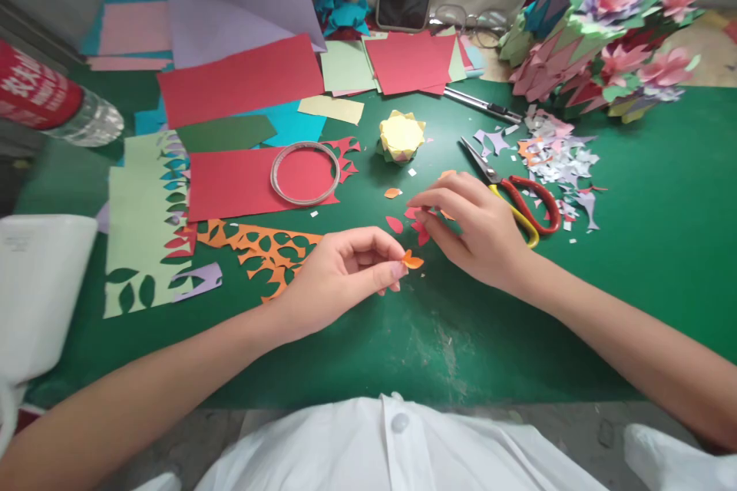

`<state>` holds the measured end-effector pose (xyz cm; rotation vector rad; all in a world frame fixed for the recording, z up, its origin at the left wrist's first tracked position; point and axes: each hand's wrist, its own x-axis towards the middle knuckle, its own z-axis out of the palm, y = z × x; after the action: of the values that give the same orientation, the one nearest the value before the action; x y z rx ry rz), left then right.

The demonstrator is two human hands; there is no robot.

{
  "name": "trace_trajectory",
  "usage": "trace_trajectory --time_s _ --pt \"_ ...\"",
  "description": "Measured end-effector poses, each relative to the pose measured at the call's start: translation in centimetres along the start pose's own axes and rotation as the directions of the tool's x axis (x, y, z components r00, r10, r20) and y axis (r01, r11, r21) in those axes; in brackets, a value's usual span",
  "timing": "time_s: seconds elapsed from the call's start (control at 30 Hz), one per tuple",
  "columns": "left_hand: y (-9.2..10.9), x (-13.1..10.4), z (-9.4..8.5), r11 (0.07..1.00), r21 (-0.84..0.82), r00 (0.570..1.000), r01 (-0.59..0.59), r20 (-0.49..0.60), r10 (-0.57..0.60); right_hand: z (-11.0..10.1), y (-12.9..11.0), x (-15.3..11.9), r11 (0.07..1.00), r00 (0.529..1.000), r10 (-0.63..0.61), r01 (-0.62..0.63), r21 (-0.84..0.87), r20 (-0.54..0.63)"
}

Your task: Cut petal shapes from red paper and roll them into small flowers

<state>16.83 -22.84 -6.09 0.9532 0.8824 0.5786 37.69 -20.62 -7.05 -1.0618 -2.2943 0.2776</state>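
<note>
Orange petals (413, 261) sit at the fingertips of the left hand (345, 265), above the table (518, 353), its grip pinching them between thumb and forefinger. The right hand (480, 226) reaches over red petals (422, 233), thumb and forefinger close together (whether they pinch one, the viewer cannot tell). Just beside that hand lie scissors (494, 178). At the far left is a bottle (40, 88) with a red label; its contents cannot be made out. A tape roll (275, 176) lies on red paper (230, 182), which fills the view through its ring. Beyond the hands stands a yellow folded piece (401, 134).
</note>
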Motion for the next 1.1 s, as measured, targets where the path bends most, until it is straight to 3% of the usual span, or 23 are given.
trace_trajectory --time_s 0.1,0.23,0.3,0.57,0.63,0.73,0.8,0.87,0.97,1.03,1.1 --pt "0.1 -0.5 -0.1 0.999 -0.029 0.999 -0.022 0.025 0.023 0.2 0.1 2.5 0.988 0.982 -0.004 0.033 -0.153 0.187" --pt "0.3 -0.8 -0.3 0.997 -0.066 0.998 -0.044 0.036 0.046 0.0 -0.8 5.2 0.915 0.872 0.16 0.046 -0.402 0.462" --pt "0.5 -0.9 -0.3 0.995 -0.09 0.998 -0.045 0.037 0.049 -0.2 -1.0 6.0 0.898 0.84 0.191 0.06 -0.437 0.508" --pt "0.7 -0.9 -0.6 0.992 -0.122 0.997 -0.019 0.068 0.027 -0.3 -0.6 7.0 0.913 0.784 0.212 0.053 -0.404 0.583" --pt "0.6 -0.8 -0.8 0.991 -0.131 0.995 -0.03 0.091 0.042 -0.4 -0.3 7.1 0.915 0.793 0.191 0.07 -0.397 0.579" --pt "0.4 -0.8 -0.9 0.99 -0.129 0.993 -0.052 0.102 0.066 -0.8 0.1 6.7 0.947 0.858 0.11 0.063 -0.315 0.502" --pt "0.4 -0.7 -1.0 0.993 -0.105 0.993 -0.056 0.095 0.066 -1.3 0.1 6.0 0.991 0.929 0.043 0.007 -0.133 0.367" --pt "0.4 -0.7 -1.0 0.996 -0.076 0.994 -0.054 0.091 0.061 -1.9 -0.5 5.0 0.982 0.978 0.079 -0.11 0.154 0.193" --pt "0.6 -0.8 -0.9 0.999 -0.038 0.994 -0.035 0.107 0.039 -2.3 -1.9 3.0 0.763 0.935 0.332 -0.345 0.547 0.128" --pt "0.7 -0.9 -0.8 1.0 -0.015 0.993 -0.013 0.116 0.015 -2.3 -2.7 1.7 0.668 0.903 0.413 -0.386 0.636 0.114" --pt "0.8 -1.0 -0.6 1.0 0.011 0.992 0.009 0.122 -0.01 -2.1 -3.3 0.6 0.65 0.892 0.444 -0.39 0.652 0.09"
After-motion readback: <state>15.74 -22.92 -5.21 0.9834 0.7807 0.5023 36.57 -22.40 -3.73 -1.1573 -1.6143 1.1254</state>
